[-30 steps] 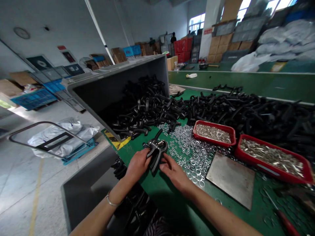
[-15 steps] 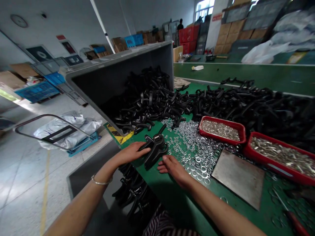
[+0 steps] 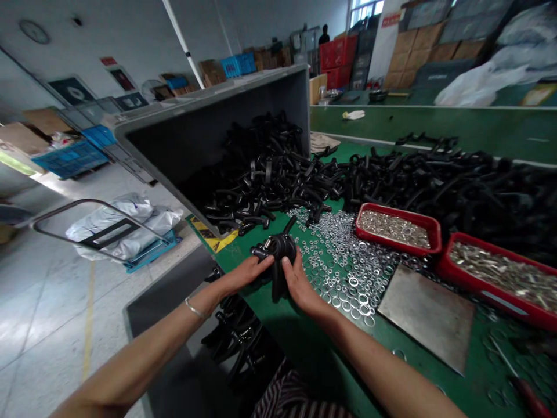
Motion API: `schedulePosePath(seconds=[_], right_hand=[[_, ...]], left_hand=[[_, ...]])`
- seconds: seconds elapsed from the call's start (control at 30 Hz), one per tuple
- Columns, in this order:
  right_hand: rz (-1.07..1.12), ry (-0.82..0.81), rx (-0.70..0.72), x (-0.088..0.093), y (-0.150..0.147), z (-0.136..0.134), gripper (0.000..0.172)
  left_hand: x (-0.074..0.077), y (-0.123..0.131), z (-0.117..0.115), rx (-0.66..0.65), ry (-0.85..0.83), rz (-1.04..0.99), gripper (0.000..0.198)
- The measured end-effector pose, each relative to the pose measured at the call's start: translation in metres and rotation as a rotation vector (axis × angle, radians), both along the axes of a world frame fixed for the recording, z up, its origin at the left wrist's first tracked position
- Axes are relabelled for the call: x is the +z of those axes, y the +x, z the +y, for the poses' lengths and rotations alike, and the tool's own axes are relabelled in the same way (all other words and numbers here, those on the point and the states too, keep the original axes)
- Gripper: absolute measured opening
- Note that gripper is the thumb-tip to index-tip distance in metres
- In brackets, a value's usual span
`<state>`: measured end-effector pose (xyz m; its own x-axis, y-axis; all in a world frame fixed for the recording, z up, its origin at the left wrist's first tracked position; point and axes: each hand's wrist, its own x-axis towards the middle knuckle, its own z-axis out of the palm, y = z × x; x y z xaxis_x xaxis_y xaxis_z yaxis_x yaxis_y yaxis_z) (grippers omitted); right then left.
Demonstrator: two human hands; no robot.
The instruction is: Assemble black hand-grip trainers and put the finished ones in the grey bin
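Observation:
Over the near edge of the green table, both hands hold a black spring clamp (image 3: 278,270). My left hand (image 3: 249,274) grips its left side, with the thumb lying across it. My right hand (image 3: 300,284) closes on its right side, thumb on top; the other fingers are partly hidden. Just right of the hands, many loose metal rings (image 3: 348,278) are scattered over the tabletop. Below the table edge, more black clamps (image 3: 237,342) lie in a grey bin (image 3: 163,325).
A grey crate (image 3: 209,104) on its side spills black clamp parts (image 3: 296,174) onto the table. To the right are two red trays (image 3: 439,232) of small metal pieces, a metal plate (image 3: 429,316) and a screwdriver (image 3: 528,395). A loaded trolley (image 3: 152,249) stands on the floor at left.
My right hand has moved from beside the clamp onto it and closed. The clamp has turned more upright between both hands.

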<state>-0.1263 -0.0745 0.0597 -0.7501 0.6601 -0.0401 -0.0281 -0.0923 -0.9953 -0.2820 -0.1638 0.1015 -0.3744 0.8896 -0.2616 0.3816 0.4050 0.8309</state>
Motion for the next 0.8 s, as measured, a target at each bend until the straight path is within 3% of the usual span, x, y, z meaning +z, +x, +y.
schedulePosePath(seconds=[0.13,0.23,0.3,0.43,0.6,0.8], right_hand=[[0.042,0.144,0.016,-0.001,0.02,-0.003,0.075],[0.059,0.063,0.032,-0.002,0.025,0.002,0.069],[0.039,0.037,0.073,-0.002,0.021,0.009,0.069],[0.098,0.094,0.149,0.01,0.01,0.013,0.061],[0.151,0.002,0.212,0.032,0.008,0.011,0.056],[0.154,-0.06,0.166,0.031,0.007,0.013,0.06]], left_hand=[[-0.039,0.023,-0.038,0.151,0.219,0.232,0.07],[-0.064,0.043,-0.058,0.159,0.317,0.242,0.069],[-0.072,0.056,-0.064,0.12,0.314,0.225,0.068],[-0.073,0.071,-0.069,0.007,0.252,0.187,0.055],[-0.078,0.074,-0.075,-0.121,0.297,0.024,0.053],[-0.074,0.079,-0.064,-0.2,0.309,-0.097,0.05]])
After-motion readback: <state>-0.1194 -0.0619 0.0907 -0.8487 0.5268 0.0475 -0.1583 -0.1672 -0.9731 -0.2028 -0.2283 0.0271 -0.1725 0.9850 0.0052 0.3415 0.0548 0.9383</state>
